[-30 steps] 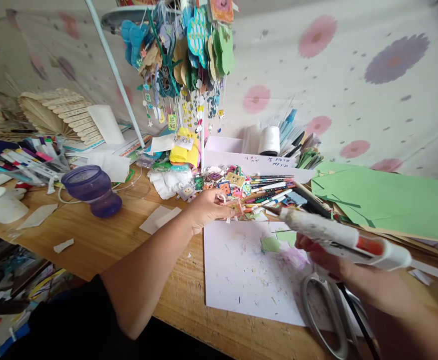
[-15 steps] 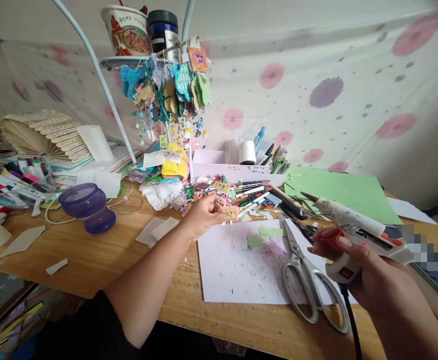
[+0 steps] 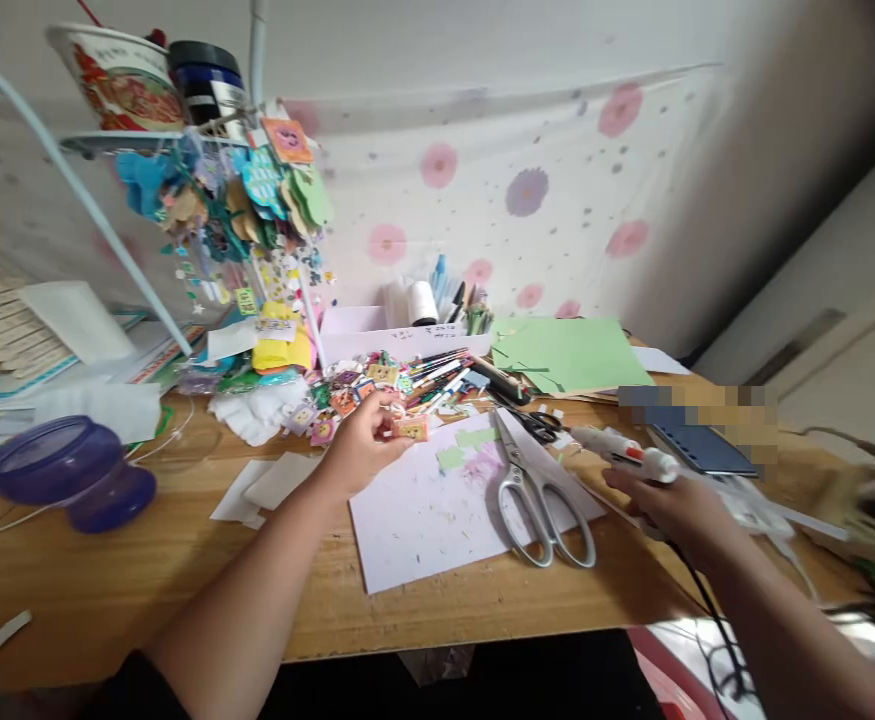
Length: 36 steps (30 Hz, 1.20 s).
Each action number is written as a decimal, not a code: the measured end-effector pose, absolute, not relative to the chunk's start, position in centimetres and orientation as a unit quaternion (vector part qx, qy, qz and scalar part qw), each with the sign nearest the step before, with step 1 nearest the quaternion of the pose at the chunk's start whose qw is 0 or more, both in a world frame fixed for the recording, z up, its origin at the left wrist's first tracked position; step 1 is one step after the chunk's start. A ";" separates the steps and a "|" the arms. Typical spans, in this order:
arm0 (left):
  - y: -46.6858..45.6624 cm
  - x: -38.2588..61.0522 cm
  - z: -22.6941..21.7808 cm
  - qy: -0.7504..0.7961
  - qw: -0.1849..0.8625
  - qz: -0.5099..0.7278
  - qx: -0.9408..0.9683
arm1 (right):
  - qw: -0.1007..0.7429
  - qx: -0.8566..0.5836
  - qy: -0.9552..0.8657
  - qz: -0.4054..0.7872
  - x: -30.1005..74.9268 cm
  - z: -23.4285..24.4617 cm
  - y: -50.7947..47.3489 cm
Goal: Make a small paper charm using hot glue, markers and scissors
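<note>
Between thumb and fingers, my left hand (image 3: 366,440) pinches a small orange rectangular card charm (image 3: 411,430) over the upper left part of a white sheet (image 3: 399,530). My right hand (image 3: 662,500) grips a white hot glue gun (image 3: 621,450) by its handle, its nozzle pointing left and its black cord (image 3: 707,595) trailing down. Large silver scissors (image 3: 531,500) lie partly open on the sheet between the hands. Beside them are green paper scraps (image 3: 476,438) and a pinkish-purple smudge. Several small colourful charms (image 3: 343,402) are heaped behind my left hand.
Pens (image 3: 437,380) lie in front of a white box (image 3: 399,343). Green paper (image 3: 564,355) and black-handled scissors (image 3: 542,425) are at the back right. A purple vase-like container (image 3: 62,470) stands left. Hanging ornaments (image 3: 234,195) dangle from a shelf. A dark phone-like device (image 3: 699,445) lies right.
The view has turned to the right. My right hand has carried the glue gun away from the scissors, further out over the table's right side. My left hand still holds the charm.
</note>
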<state>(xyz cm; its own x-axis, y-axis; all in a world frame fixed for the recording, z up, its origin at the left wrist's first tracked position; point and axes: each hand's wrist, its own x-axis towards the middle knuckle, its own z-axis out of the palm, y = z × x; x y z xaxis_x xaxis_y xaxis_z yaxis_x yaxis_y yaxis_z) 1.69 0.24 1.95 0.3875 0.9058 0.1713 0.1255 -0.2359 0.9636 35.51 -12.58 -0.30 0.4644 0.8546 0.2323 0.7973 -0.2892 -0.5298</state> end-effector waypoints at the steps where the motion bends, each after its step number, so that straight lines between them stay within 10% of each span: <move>1: 0.4 1.7 1.9 0.389 0.486 0.401 0.672 | 0.281 -0.818 -0.498 0.062 35.4 -0.3 -12.4; 36: 0.9 1.5 1.5 0.403 0.530 0.294 0.686 | 0.187 -0.853 -0.481 -0.078 36.7 -3.5 -16.7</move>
<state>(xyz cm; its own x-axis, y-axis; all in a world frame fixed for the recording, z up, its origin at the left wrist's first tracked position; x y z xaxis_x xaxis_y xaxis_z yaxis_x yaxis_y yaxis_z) 1.50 0.94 1.51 0.5027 0.8642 -0.0224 0.2405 -0.1149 0.9638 36.74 -16.68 -3.54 0.5251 0.7912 0.3135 0.8498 -0.4676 -0.2432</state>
